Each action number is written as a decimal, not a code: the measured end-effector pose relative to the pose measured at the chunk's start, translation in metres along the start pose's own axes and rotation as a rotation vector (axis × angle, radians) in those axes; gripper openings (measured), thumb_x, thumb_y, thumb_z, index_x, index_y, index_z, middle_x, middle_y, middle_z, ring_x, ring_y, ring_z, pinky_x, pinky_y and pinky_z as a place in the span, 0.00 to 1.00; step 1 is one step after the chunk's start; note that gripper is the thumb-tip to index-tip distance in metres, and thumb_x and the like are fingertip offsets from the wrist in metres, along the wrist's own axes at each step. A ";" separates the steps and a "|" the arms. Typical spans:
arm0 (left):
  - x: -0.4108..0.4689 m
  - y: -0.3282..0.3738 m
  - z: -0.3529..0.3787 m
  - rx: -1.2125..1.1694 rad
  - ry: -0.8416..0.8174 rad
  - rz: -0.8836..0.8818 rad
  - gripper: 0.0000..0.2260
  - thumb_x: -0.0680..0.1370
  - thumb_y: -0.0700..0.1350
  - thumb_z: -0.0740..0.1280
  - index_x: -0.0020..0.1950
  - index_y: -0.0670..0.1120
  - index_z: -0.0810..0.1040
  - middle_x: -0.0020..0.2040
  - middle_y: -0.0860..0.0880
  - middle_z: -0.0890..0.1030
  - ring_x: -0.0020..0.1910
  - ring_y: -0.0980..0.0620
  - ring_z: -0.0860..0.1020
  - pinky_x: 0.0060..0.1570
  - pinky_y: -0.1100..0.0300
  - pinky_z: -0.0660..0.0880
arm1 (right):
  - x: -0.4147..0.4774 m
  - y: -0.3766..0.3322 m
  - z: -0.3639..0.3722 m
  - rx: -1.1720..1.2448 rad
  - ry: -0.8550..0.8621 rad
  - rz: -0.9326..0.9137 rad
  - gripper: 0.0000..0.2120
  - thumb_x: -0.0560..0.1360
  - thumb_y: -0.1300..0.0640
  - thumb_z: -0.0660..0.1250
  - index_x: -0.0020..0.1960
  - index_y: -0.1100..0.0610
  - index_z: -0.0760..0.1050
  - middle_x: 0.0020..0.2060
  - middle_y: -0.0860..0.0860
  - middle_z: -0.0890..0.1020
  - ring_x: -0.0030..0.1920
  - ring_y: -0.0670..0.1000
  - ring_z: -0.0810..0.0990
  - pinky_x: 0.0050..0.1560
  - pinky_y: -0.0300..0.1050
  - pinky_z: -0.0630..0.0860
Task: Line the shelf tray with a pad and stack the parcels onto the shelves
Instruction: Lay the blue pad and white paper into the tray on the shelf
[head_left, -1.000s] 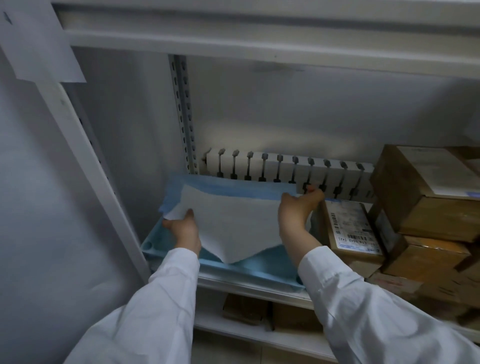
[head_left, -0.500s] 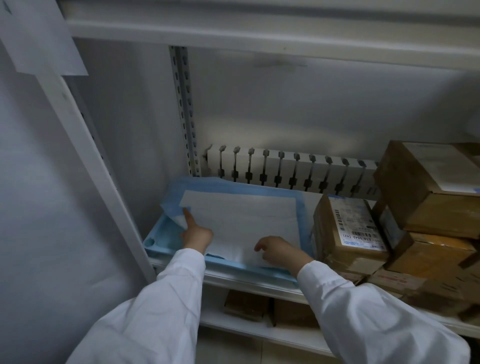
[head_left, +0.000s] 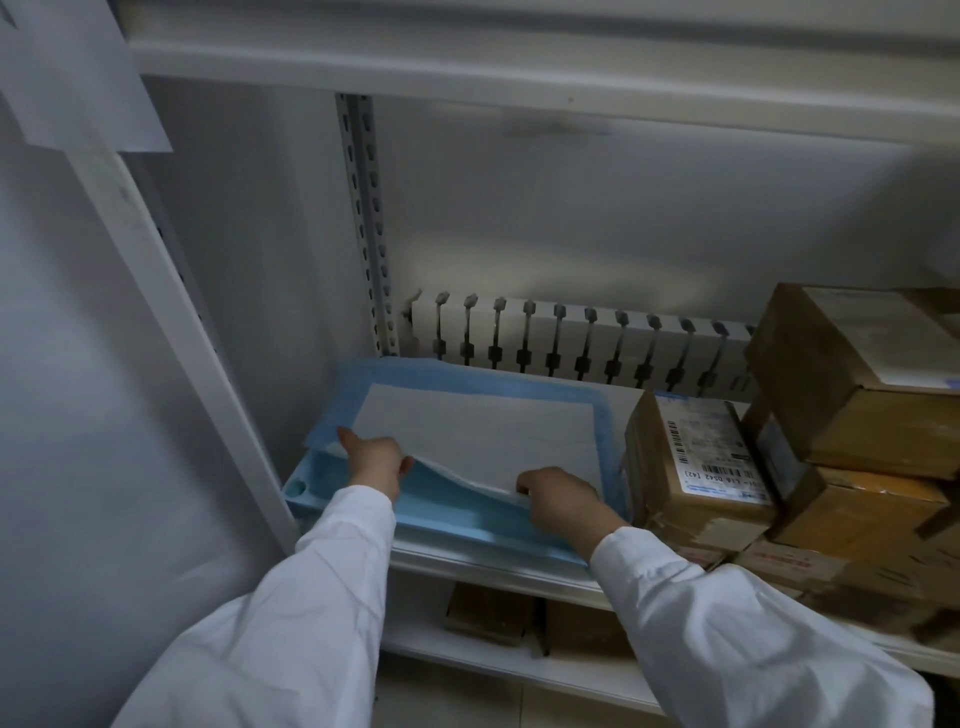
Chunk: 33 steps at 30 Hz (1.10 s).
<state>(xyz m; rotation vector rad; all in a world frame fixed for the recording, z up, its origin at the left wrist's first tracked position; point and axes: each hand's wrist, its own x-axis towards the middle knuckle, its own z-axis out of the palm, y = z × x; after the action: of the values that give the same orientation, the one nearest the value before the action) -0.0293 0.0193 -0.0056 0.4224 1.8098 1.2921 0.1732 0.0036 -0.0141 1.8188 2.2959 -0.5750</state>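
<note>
Fingers (head_left: 524, 486) of right hand (head_left: 561, 499) curled, pinching front edge of pad (head_left: 483, 441). At near-left corner, left hand (head_left: 376, 465): forefinger straight, thumb seemingly clamping edge. Spread over blue tray (head_left: 322, 501) on shelf (head_left: 493, 564), front edge lifted, sagging between hands. Looks thin, limp, light (probably creases easily): better to hold at corners, keep taut. Just right of tray, stacked parcels (head_left: 696, 467).

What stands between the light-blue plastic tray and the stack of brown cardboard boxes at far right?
Head view: one brown cardboard parcel with a white barcode label, standing close beside the tray.
</note>
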 end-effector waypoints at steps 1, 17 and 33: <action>0.002 -0.006 0.000 0.083 0.027 0.026 0.29 0.79 0.34 0.58 0.77 0.42 0.49 0.71 0.37 0.65 0.66 0.37 0.71 0.60 0.49 0.73 | 0.000 -0.001 -0.001 0.006 -0.027 0.006 0.14 0.77 0.63 0.58 0.60 0.55 0.74 0.59 0.56 0.76 0.58 0.58 0.76 0.55 0.48 0.73; -0.012 -0.041 0.010 1.570 -0.424 0.178 0.26 0.79 0.62 0.45 0.74 0.55 0.61 0.77 0.50 0.59 0.76 0.43 0.56 0.70 0.35 0.39 | -0.006 -0.009 0.000 0.253 -0.200 0.005 0.18 0.72 0.53 0.71 0.60 0.56 0.75 0.58 0.55 0.77 0.51 0.54 0.76 0.51 0.44 0.74; -0.057 -0.018 0.046 0.981 -0.376 0.343 0.18 0.81 0.47 0.55 0.70 0.43 0.69 0.71 0.42 0.70 0.69 0.42 0.68 0.68 0.54 0.62 | -0.022 -0.023 -0.042 0.354 0.129 0.018 0.24 0.77 0.44 0.62 0.68 0.55 0.68 0.64 0.55 0.74 0.61 0.55 0.75 0.59 0.47 0.72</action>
<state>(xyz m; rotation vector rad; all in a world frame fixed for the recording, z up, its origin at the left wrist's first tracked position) 0.0439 0.0012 -0.0017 1.4447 1.9722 0.3708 0.1615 -0.0045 0.0363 2.0823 2.3776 -0.9386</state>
